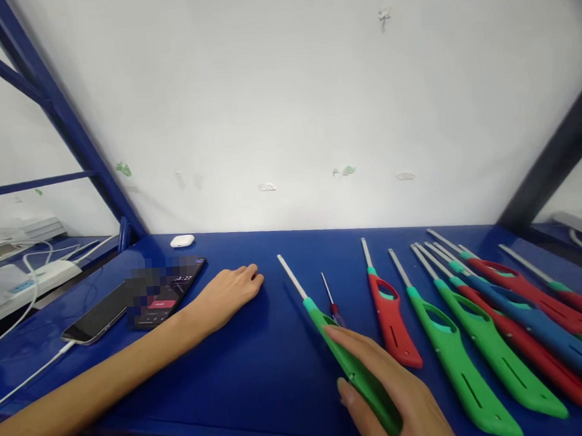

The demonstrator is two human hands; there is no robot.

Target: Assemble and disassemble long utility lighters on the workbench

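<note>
My right hand (pixel 390 396) is closed around the handle of a green long-nosed lighter (pixel 338 346) that lies on the blue table (pixel 260 351), its metal nozzle pointing away from me. A small screwdriver with a red handle (pixel 331 301) lies just right of the lighter's neck. My left hand (pixel 229 291) rests palm down on the table with its fingers loosely curled, holding nothing, right beside a dark phone (pixel 170 291) with a lit screen.
Several more lighters lie in a row to the right: a red one (pixel 392 317), green ones (pixel 451 346), blue and red ones (pixel 538 321). A second phone (pixel 97 318) on a white cable, a white earbud case (pixel 182 240) and a power strip (pixel 38 276) sit at left. Blue shelf struts flank a white wall.
</note>
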